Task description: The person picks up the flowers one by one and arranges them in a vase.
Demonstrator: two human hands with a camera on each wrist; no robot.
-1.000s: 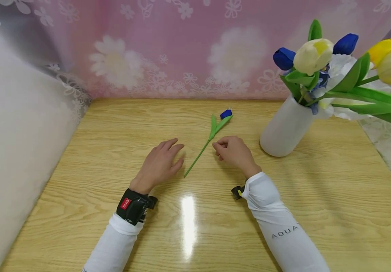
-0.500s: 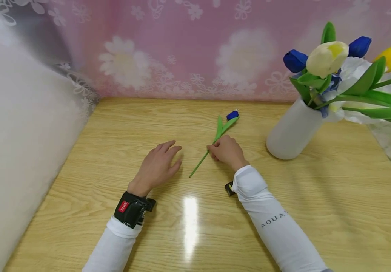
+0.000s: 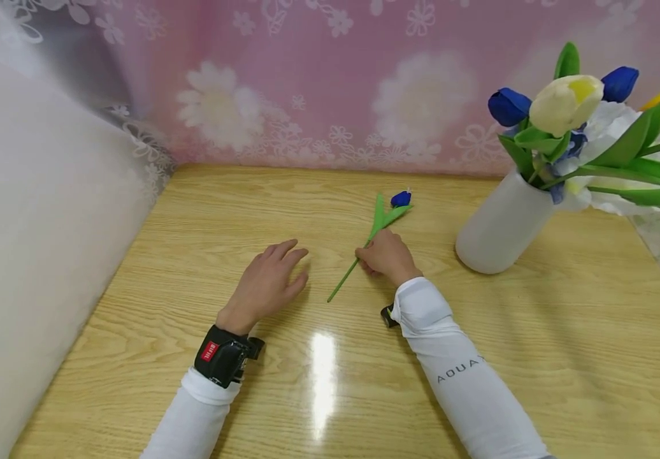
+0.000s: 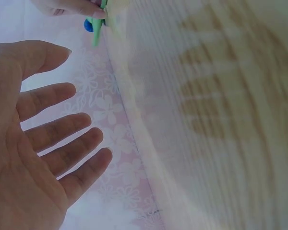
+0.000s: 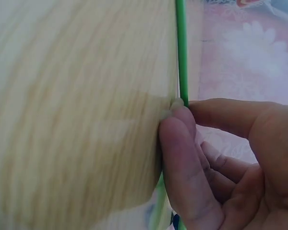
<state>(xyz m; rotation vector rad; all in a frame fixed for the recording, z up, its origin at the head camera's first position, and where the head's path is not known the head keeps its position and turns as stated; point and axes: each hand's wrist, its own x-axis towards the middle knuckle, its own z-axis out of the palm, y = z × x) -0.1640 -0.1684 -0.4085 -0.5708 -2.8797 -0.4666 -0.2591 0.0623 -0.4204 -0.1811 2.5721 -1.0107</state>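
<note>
A blue artificial tulip (image 3: 401,199) with two green leaves lies slantwise on the wooden table (image 3: 238,210). My right hand (image 3: 388,257) pinches its green stem (image 3: 341,284) just below the leaves. In the right wrist view, the thumb and fingertips close on the stem (image 5: 182,52), close over the wood; the bloom end is mostly hidden behind the fingers. My left hand (image 3: 267,280) hovers left of the tulip, holding nothing. The left wrist view shows that hand's fingers (image 4: 57,132) spread and relaxed, with the tulip's blue bloom (image 4: 89,25) beyond.
To the right stands a white vase (image 3: 502,223) filled with blue, cream and yellow tulips and white blooms. Some long leaves (image 3: 645,172) reach out to the right over the table. A pink floral curtain (image 3: 330,83) hangs along the back edge.
My right hand has moved a little left onto the tulip's stem and pinched it. The left hand stays nearly where it was. The view has shifted slightly left.
</note>
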